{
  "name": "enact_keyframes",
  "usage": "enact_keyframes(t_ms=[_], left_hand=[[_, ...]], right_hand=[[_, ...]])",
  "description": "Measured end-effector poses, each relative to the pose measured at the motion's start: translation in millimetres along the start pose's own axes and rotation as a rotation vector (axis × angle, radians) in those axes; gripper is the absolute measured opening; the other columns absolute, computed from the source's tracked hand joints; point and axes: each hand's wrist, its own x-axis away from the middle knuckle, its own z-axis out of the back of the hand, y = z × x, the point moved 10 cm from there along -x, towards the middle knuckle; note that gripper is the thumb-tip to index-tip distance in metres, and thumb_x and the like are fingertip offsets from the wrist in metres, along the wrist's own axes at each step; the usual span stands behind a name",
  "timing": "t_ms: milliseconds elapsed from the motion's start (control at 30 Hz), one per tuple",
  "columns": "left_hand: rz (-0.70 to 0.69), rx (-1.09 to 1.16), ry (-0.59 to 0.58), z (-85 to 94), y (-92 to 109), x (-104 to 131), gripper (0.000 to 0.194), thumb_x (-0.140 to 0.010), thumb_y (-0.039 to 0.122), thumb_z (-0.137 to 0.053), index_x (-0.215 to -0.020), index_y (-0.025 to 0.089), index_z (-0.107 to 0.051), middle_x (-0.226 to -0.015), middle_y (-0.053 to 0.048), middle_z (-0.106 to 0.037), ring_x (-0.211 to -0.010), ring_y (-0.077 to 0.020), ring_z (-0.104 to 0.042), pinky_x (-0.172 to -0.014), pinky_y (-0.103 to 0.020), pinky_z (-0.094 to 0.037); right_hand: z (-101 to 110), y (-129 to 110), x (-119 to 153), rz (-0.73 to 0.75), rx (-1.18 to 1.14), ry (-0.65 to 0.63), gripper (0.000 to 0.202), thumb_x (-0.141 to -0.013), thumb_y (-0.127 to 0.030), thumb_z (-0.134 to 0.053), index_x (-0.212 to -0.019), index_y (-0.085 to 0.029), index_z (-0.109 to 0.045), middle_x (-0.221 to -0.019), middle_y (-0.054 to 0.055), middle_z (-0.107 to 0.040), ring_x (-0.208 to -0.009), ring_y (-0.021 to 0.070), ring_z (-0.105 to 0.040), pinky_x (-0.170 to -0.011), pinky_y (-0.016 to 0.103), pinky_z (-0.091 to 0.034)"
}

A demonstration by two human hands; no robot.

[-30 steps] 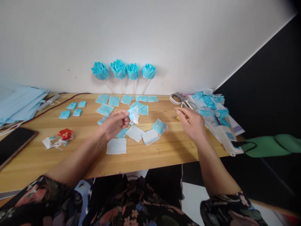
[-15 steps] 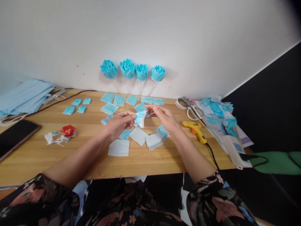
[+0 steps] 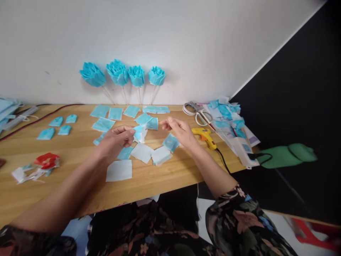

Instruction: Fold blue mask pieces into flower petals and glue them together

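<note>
Beyond a flat white fabric rectangle (image 3: 119,170) on the brown wooden table (image 3: 160,181), left hand (image 3: 115,139) pinches a small blue-and-white fabric piece (image 3: 141,133) aloft; right hand (image 3: 179,131) curled nearby, grip unclear; blue fabric flowers (image 3: 117,72) on sticks behind.

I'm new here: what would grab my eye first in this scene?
Probably the four bright blue flowers, lined up against the white wall behind the wooden table. After them, the yellow glue gun on the table's right side and the crumpled red piece on its left stand out. Near the middle, the left hand pinches a small blue-and-white piece.
</note>
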Motion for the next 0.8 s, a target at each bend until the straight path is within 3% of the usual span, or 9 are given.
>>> enact_keyframes(t_ms=[100,233,300,367,433,533,667,800], left_hand=[[-0.001,0.006,-0.019,1.9,-2.6,-1.7,0.02,-0.073,0.028,-0.08,-0.063,0.016,-0.067,-0.054,0.001,-0.054,-0.053,-0.0082,-0.045,-0.049,-0.021,-0.034],[0.012,0.003,-0.01,6.1,-5.7,-2.8,0.018,-0.073,0.028,-0.08,-0.065,0.017,-0.068,-0.056,0.001,-0.054,-0.054,-0.0091,-0.047,-0.049,-0.021,-0.035],[0.021,0.001,-0.009,7.1,-7.1,-3.2,0.017,-0.073,0.028,-0.079,-0.066,0.017,-0.069,-0.056,0.0,-0.054,-0.055,-0.0095,-0.047,-0.049,-0.022,-0.036],[0.03,0.0,-0.001,8.7,-9.1,-3.9,0.016,-0.074,0.027,-0.079,-0.066,0.018,-0.069,-0.056,0.0,-0.054,-0.054,-0.0096,-0.046,-0.048,-0.022,-0.036],[0.036,0.0,0.009,10.9,-11.6,-5.2,0.015,-0.074,0.026,-0.079,-0.066,0.018,-0.069,-0.055,0.001,-0.053,-0.054,-0.0096,-0.045,-0.048,-0.021,-0.036],[0.035,0.01,0.011,13.4,-14.3,-7.0,0.016,-0.073,0.027,-0.081,-0.067,0.018,-0.069,-0.055,0.001,-0.052,-0.055,-0.0096,-0.046,-0.048,-0.021,-0.036],[0.051,0.025,0.034,15.7,-14.0,-6.8,0.018,-0.071,0.029,-0.083,-0.068,0.018,-0.069,-0.055,0.001,-0.053,-0.054,-0.0094,-0.047,-0.048,-0.021,-0.037],[0.064,0.036,0.08,16.8,-8.7,-4.7,0.023,-0.065,0.03,-0.087,-0.065,0.017,-0.067,-0.054,0.002,-0.053,-0.053,-0.0094,-0.048,-0.047,-0.02,-0.036]], right_hand=[[46.7,6.9,25.5,0.021,0.283,0.084,0.042,-0.101,-0.049,-0.045,-0.106,-0.019,-0.074,-0.096,0.007,-0.076,-0.091,0.0196,-0.07,-0.084,0.034,-0.054],[120.9,17.9,69.9,0.014,0.843,0.191,0.033,-0.097,-0.036,-0.051,-0.119,-0.019,-0.07,-0.115,0.012,-0.074,-0.11,0.0292,-0.066,-0.099,0.046,-0.048],[149.6,35.7,91.0,-0.061,0.997,0.149,0.042,-0.093,-0.033,-0.057,-0.133,-0.02,-0.063,-0.128,0.014,-0.07,-0.12,0.0342,-0.063,-0.102,0.051,-0.047],[165.1,55.6,109.2,-0.128,1.072,0.043,0.056,-0.089,-0.029,-0.062,-0.144,-0.02,-0.054,-0.139,0.016,-0.064,-0.127,0.0365,-0.06,-0.103,0.052,-0.047],[173.3,72.4,122.9,-0.207,1.086,-0.025,0.067,-0.087,-0.025,-0.064,-0.151,-0.02,-0.046,-0.139,0.016,-0.065,-0.124,0.0363,-0.063,-0.099,0.05,-0.05],[171.9,83.3,128.6,-0.286,1.017,-0.004,0.07,-0.088,-0.024,-0.062,-0.155,-0.022,-0.042,-0.131,0.014,-0.07,-0.114,0.0332,-0.069,-0.092,0.045,-0.054],[147.0,84.3,108.6,-0.318,0.894,0.122,0.07,-0.087,-0.029,-0.066,-0.153,-0.023,-0.044,-0.094,0.007,-0.079,-0.085,0.029,-0.074,-0.074,0.039,-0.055],[120.9,84.9,81.2,-0.292,0.882,0.223,0.06,-0.087,-0.032,-0.066,-0.144,-0.023,-0.053,-0.085,0.005,-0.077,-0.075,0.0265,-0.071,-0.068,0.037,-0.049]])
